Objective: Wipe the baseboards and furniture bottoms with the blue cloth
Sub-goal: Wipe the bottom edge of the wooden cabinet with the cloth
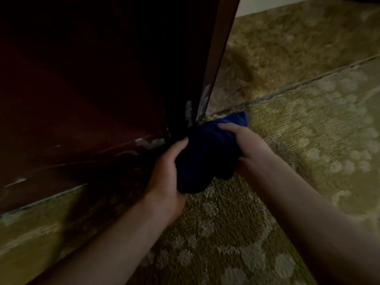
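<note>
Blue cloth (205, 153) bunched at bottom corner of dark furniture (86, 79), touching its lower edge, over carpet. Largest first: carpet (287, 124), olive-tan, looped pile, pale blotchy pattern, seam (304, 82) running diagonally toward furniture corner. Then furniture: dark reddish wood, flat panels, vertical corner edge, chipped pale patches (152, 143) low on panel and on corner (203, 99). Strip of pale wall (273, 5) at top; too little showing to tell if it's baseboard. Cloth: soft, crumpled, dark in shadow, brighter blue tip sticking out right. Left hand (166, 182) gripping cloth's left side, thumb curled onto fabric. Right hand (244, 147) gripping right side, fingers curled over top. Both forearms bare. Furniture shadow hiding cloth's contact detail.
</note>
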Motion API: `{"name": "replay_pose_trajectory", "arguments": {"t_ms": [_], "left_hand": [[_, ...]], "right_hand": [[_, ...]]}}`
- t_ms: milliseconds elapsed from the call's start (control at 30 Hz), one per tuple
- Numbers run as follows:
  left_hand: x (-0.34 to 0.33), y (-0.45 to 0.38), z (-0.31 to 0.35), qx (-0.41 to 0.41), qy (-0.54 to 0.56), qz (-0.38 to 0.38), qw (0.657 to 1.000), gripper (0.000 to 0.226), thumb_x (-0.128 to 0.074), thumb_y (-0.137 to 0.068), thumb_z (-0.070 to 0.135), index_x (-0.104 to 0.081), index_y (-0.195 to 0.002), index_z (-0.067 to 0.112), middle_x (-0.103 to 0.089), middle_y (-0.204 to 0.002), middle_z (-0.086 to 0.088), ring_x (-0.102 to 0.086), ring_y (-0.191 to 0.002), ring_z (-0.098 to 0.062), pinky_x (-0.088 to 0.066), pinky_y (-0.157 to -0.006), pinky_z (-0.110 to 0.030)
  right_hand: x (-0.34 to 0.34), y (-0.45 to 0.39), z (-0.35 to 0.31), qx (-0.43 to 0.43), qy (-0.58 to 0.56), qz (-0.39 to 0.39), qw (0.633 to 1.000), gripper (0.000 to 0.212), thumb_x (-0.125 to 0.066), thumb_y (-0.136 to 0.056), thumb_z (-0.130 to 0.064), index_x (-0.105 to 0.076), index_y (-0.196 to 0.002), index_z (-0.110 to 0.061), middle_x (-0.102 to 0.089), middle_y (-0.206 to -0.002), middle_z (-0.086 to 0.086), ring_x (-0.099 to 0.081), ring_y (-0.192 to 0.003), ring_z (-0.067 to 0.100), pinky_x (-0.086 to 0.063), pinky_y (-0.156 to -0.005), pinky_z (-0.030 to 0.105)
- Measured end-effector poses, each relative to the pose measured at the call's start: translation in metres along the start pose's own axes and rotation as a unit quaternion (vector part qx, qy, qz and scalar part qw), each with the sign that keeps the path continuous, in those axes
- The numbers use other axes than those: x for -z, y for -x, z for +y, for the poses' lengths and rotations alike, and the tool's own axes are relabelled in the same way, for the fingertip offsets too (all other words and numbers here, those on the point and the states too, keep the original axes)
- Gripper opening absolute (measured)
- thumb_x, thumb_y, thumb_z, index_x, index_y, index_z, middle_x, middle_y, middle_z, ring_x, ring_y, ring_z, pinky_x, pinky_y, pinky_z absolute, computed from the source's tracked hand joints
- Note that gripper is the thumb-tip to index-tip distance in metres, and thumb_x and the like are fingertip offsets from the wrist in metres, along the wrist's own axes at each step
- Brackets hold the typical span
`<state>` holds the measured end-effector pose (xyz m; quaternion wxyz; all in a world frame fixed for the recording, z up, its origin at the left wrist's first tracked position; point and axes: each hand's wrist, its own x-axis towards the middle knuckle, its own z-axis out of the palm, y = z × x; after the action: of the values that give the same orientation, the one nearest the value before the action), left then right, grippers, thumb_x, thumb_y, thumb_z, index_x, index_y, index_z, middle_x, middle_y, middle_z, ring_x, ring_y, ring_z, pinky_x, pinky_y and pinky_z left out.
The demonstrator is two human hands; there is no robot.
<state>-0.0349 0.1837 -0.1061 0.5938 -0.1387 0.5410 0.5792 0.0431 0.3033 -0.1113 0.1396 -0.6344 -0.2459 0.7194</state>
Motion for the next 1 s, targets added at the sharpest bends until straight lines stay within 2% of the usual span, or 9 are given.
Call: {"name": "replay_pose_trajectory", "arguments": {"t_ms": [100, 200, 367, 500, 567, 767, 867, 967, 1000], "left_hand": [[-0.002, -0.003, -0.005, -0.010, 0.084, 0.015, 0.996, 0.031, -0.052, -0.095, 0.033, -0.068, -0.118, 0.019, -0.071, -0.117, -0.012, -0.066, -0.103, -0.027, -0.050, -0.079, -0.038], [-0.004, -0.010, -0.010, -0.013, 0.104, 0.034, 0.994, 0.033, -0.052, -0.096, 0.031, -0.063, -0.126, 0.021, -0.069, -0.120, -0.008, -0.064, -0.105, -0.027, -0.049, -0.084, -0.040], [-0.004, -0.016, -0.015, -0.018, 0.077, 0.044, 0.996, 0.035, -0.051, -0.096, 0.028, -0.061, -0.128, 0.017, -0.065, -0.124, -0.019, -0.064, -0.092, -0.029, -0.049, -0.078, -0.040], [-0.001, -0.012, -0.017, -0.012, 0.123, 0.064, 0.990, 0.024, -0.052, -0.097, 0.023, -0.060, -0.120, 0.022, -0.069, -0.109, -0.006, -0.064, -0.093, -0.020, -0.048, -0.072, -0.033], [-0.002, -0.010, -0.019, -0.021, 0.130, 0.061, 0.989, 0.021, -0.051, -0.098, 0.025, -0.059, -0.117, 0.027, -0.067, -0.108, -0.001, -0.063, -0.095, -0.016, -0.048, -0.073, -0.031], [0.000, -0.011, -0.024, -0.058, 0.106, 0.029, 0.992, 0.018, -0.049, -0.098, 0.025, -0.067, -0.099, 0.029, -0.072, -0.090, 0.007, -0.065, -0.090, -0.012, -0.048, -0.073, -0.029], [0.006, -0.015, -0.025, -0.102, 0.094, 0.005, 0.990, 0.029, -0.052, -0.097, 0.012, -0.064, -0.121, 0.021, -0.069, -0.088, 0.017, -0.064, -0.085, -0.008, -0.050, -0.074, -0.016], [0.002, -0.008, -0.020, -0.120, 0.062, -0.063, 0.989, 0.063, -0.046, -0.090, 0.035, -0.034, -0.146, 0.010, -0.056, -0.112, -0.033, -0.060, -0.053, -0.011, -0.048, -0.060, -0.026], [0.003, -0.008, -0.019, -0.116, 0.073, -0.089, 0.987, 0.062, -0.043, -0.090, 0.038, -0.037, -0.146, 0.012, -0.070, -0.080, -0.020, -0.056, -0.050, -0.011, -0.047, -0.057, -0.025]], "right_hand": [[-0.016, -0.001, -0.013, 0.018, 0.021, 0.023, 0.999, 0.064, -0.078, -0.069, -0.022, -0.050, -0.124, -0.005, -0.063, -0.106, 0.016, -0.067, -0.083, 0.034, -0.056, -0.078, 0.050], [-0.019, -0.004, -0.018, 0.028, 0.032, 0.015, 0.999, 0.046, -0.073, -0.074, -0.021, -0.055, -0.112, -0.002, -0.066, -0.098, 0.016, -0.069, -0.075, 0.030, -0.057, -0.065, 0.039], [-0.012, -0.004, -0.010, 0.013, 0.001, -0.051, 0.999, 0.046, -0.074, -0.076, -0.022, -0.061, -0.117, -0.005, -0.071, -0.104, 0.019, -0.072, -0.087, 0.037, -0.058, -0.078, 0.054], [-0.019, 0.001, -0.022, 0.043, 0.079, -0.006, 0.996, 0.041, -0.066, -0.086, -0.018, -0.049, -0.120, -0.001, -0.061, -0.093, 0.013, -0.062, -0.067, 0.025, -0.051, -0.038, 0.027], [-0.023, 0.000, -0.024, 0.043, 0.124, 0.000, 0.991, 0.048, -0.064, -0.087, -0.022, -0.045, -0.127, -0.004, -0.056, -0.096, 0.011, -0.057, -0.065, 0.021, -0.043, -0.033, 0.022], [-0.022, 0.010, -0.018, 0.081, 0.089, -0.012, 0.993, 0.027, -0.066, -0.084, -0.016, -0.055, -0.106, -0.003, -0.065, -0.093, 0.018, -0.067, -0.075, 0.028, -0.053, -0.056, 0.032], [-0.024, 0.022, -0.015, 0.172, 0.039, -0.045, 0.983, 0.017, -0.063, -0.082, -0.007, -0.058, -0.094, 0.002, -0.063, -0.079, 0.015, -0.064, -0.069, 0.029, -0.052, -0.060, 0.033], [-0.029, 0.027, -0.007, 0.270, 0.076, -0.021, 0.959, 0.028, -0.063, -0.074, -0.019, -0.059, -0.098, -0.003, -0.070, -0.087, 0.013, -0.069, -0.079, 0.033, -0.058, -0.071, 0.047], [-0.030, 0.026, -0.004, 0.295, 0.102, -0.001, 0.950, 0.028, -0.062, -0.072, -0.024, -0.059, -0.096, -0.008, -0.070, -0.088, 0.013, -0.069, -0.080, 0.032, -0.059, -0.072, 0.051]]}}
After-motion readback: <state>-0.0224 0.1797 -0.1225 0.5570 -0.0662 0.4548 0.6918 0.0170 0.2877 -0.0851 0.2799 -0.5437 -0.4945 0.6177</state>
